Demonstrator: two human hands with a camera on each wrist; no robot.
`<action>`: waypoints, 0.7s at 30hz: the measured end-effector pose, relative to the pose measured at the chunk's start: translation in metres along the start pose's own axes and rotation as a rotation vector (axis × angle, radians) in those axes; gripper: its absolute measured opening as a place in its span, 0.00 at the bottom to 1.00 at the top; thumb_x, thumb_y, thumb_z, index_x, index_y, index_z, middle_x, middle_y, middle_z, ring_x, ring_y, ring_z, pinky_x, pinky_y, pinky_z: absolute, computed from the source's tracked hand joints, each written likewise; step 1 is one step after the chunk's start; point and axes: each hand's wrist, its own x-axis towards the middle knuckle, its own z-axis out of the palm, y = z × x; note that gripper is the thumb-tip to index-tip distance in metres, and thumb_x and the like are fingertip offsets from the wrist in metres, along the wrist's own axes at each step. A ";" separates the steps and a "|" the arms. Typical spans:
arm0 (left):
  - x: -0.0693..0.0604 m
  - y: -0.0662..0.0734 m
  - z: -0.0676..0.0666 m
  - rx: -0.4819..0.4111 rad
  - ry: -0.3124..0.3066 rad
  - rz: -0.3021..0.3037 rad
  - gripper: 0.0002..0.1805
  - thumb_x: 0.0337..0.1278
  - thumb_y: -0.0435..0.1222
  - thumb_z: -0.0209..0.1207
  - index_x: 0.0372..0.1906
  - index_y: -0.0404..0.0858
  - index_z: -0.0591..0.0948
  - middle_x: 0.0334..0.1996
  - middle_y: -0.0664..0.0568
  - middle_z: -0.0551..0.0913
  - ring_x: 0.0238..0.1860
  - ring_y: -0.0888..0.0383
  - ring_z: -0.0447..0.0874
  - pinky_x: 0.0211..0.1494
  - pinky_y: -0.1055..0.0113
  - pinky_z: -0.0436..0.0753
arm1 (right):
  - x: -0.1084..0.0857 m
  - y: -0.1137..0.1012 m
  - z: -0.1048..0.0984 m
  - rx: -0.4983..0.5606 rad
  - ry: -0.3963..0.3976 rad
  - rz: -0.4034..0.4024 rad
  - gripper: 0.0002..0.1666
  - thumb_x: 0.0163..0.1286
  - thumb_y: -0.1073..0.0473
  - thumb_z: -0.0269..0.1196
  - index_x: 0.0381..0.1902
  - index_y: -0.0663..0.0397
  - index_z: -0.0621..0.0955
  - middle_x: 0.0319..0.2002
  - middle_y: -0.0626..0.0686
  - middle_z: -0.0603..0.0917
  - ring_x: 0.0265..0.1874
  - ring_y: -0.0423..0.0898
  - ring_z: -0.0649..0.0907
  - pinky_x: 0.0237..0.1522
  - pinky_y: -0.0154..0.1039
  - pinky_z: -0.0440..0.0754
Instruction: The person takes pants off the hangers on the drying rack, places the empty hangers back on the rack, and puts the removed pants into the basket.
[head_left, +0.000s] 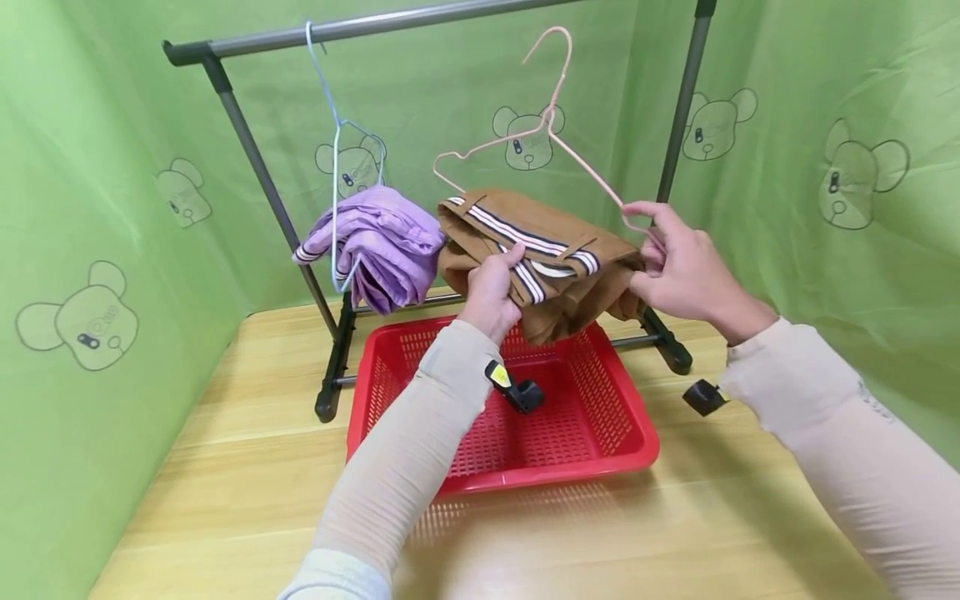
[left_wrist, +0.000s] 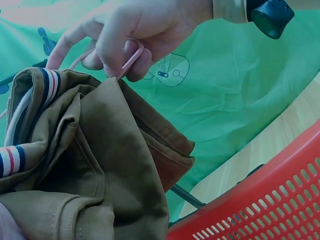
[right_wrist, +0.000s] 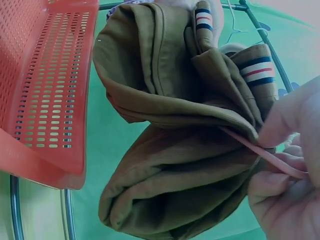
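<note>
Brown trousers with a striped waistband are bunched over the lower part of a pink hanger. My left hand grips the waistband, its thumb on top of the striped cloth. At the hanger's right corner, my right hand pinches the pink wire, close beside the trousers. The right wrist view shows the wire running from those fingers in between folds of the brown cloth. The hanger's hook points up, apart from the rail. Most of its lower bar is hidden by the cloth.
A dark metal rack stands behind. From its rail hangs a blue hanger carrying folded purple clothing. Below the hands, a red perforated basket sits on the wooden table. Green curtain surrounds the table.
</note>
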 end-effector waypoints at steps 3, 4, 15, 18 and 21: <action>0.001 0.001 -0.001 0.006 0.001 0.008 0.06 0.58 0.25 0.61 0.34 0.34 0.75 0.32 0.46 0.83 0.40 0.51 0.85 0.48 0.59 0.84 | 0.000 0.001 -0.001 -0.036 -0.043 -0.003 0.50 0.47 0.76 0.61 0.71 0.51 0.61 0.24 0.52 0.71 0.19 0.46 0.69 0.24 0.38 0.70; 0.001 0.001 -0.001 0.007 0.000 0.009 0.05 0.58 0.25 0.61 0.34 0.34 0.75 0.32 0.46 0.83 0.39 0.51 0.85 0.48 0.59 0.84 | 0.000 0.001 -0.001 -0.045 -0.057 -0.006 0.52 0.48 0.76 0.61 0.72 0.50 0.60 0.24 0.52 0.71 0.20 0.46 0.69 0.24 0.39 0.70; 0.001 0.001 -0.004 0.021 -0.003 -0.001 0.05 0.58 0.25 0.60 0.33 0.34 0.75 0.31 0.47 0.83 0.35 0.53 0.85 0.47 0.59 0.84 | -0.001 -0.001 -0.001 -0.123 -0.135 -0.045 0.58 0.50 0.77 0.63 0.76 0.45 0.54 0.22 0.51 0.71 0.20 0.46 0.70 0.24 0.41 0.73; 0.001 0.002 -0.004 0.022 -0.002 0.005 0.06 0.58 0.25 0.61 0.34 0.34 0.75 0.31 0.47 0.83 0.36 0.53 0.85 0.47 0.59 0.84 | -0.001 -0.001 -0.001 -0.147 -0.144 -0.053 0.59 0.51 0.76 0.64 0.77 0.43 0.52 0.19 0.50 0.70 0.18 0.46 0.70 0.24 0.42 0.72; 0.001 0.002 -0.003 0.021 0.004 0.018 0.07 0.57 0.25 0.61 0.35 0.34 0.74 0.32 0.47 0.82 0.36 0.53 0.85 0.47 0.59 0.84 | 0.000 0.000 0.000 -0.166 -0.157 -0.042 0.61 0.52 0.75 0.65 0.77 0.42 0.49 0.17 0.50 0.70 0.18 0.46 0.70 0.24 0.43 0.72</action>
